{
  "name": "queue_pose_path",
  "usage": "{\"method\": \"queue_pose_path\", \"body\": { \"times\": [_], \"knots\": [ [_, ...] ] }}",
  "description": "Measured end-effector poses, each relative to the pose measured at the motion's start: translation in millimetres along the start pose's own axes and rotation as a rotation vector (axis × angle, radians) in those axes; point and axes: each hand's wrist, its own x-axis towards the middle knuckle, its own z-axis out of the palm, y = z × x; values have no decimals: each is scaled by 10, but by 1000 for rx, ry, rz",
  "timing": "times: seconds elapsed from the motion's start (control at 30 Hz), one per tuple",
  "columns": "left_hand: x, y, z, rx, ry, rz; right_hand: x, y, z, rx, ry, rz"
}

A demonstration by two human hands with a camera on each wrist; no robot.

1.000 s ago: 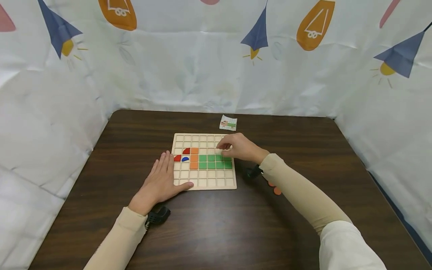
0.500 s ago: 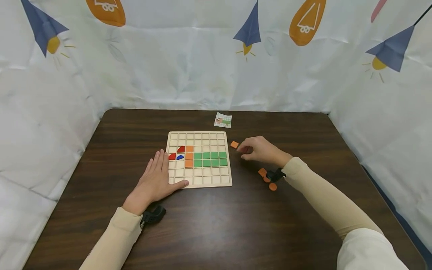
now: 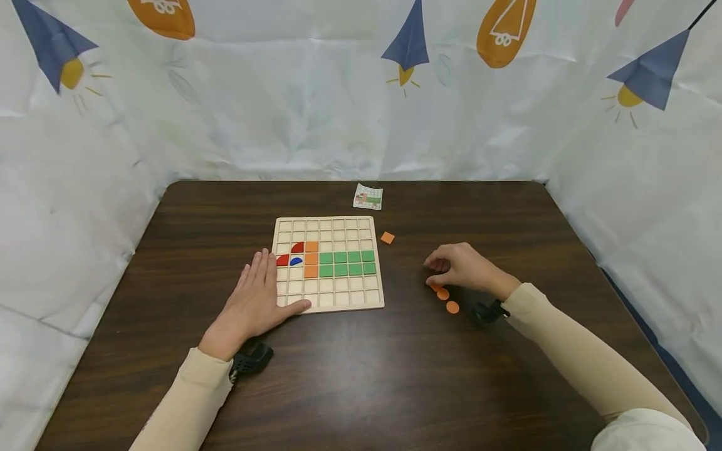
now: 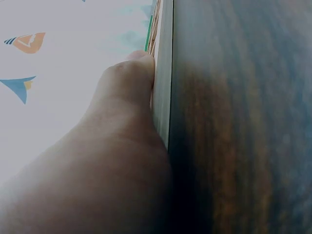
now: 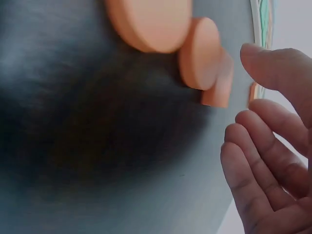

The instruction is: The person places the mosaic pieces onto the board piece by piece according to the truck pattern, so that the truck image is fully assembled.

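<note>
My left hand (image 3: 251, 304) lies flat with straight fingers along the left edge of a wooden grid board (image 3: 338, 302), its thumb over the near edge. On the board sit green square tiles (image 3: 346, 263), a column of orange square tiles (image 3: 311, 259), two red quarter-round tiles (image 3: 298, 247) and a blue half-round tile (image 3: 296, 261). My right hand (image 3: 465, 266) hovers beside two orange discs (image 5: 201, 53) and an orange square tile (image 5: 222, 87). Its thumb and fingers stand apart with nothing between them. From the head, fingertips partly hide that square.
Another orange square tile (image 3: 387, 238) lies just off the board's right edge. A small printed card (image 3: 368, 197) is behind the board on the dark wooden table (image 3: 361, 382). A white printed cloth (image 3: 316, 113) hangs around the table's far side.
My right hand has left the board's right side and moved right and nearer, to the loose orange pieces. The orange square by the board came into view. My left hand stays put on the board.
</note>
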Motion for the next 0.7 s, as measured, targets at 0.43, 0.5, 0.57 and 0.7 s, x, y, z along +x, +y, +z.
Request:
{"method": "queue_pose_path", "body": {
  "times": [0.43, 0.5, 0.57, 0.7],
  "knots": [
    [-17, 6, -11, -9, 2, 0, -138, 35, 116, 66, 39, 92],
    [-17, 3, -8, -8, 1, 1, -142, 43, 129, 69, 46, 104],
    [-13, 4, -6, -7, 1, 3, -144, 49, 140, 69, 53, 110],
    [3, 7, -4, -2, 4, 2, -141, 47, 156, 77, 54, 98]
  ]
}}
